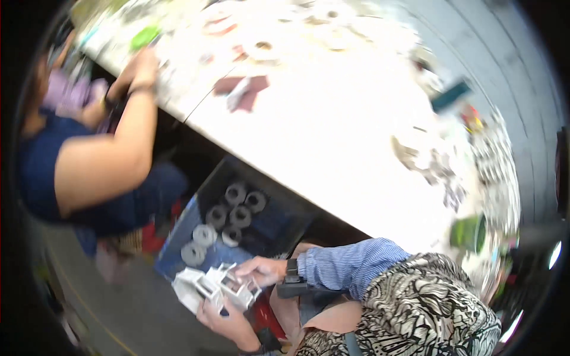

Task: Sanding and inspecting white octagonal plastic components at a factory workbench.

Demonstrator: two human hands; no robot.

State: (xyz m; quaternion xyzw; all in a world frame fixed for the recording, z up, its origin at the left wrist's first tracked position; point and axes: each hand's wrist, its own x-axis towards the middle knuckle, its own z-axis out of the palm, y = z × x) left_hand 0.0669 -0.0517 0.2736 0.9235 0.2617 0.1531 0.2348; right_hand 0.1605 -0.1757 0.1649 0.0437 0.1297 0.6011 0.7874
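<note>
"What took up the most room?"

"The pale counter (332, 142), which ran from far left to near right. A co-worker (98, 166) in a dark blue top sat on its left side, arms over the edge."

"And below it?"

"A blue bin (178, 230) stood just beside the counter's near edge, between the co-worker and the wearer."

"Where were the white frame pieces (214, 277)?"

"Over the bin's near edge, in the wearer's hands. The left hand (228, 325) pinched them from the near side, thumb up against them; the right hand (261, 270) curled its fingers onto their right end. Blur hid the exact fingertip contact, and I couldn't tell whether they were joined."

"Anything smaller?"

"Pale rings (240, 216), about seven, lay flat inside the bin, grouped toward its left and middle."

"So how far along did it look?"

"Partway, I judged: the rings were down, while the frame pieces were not yet released. How much remained, I couldn't tell."
</note>
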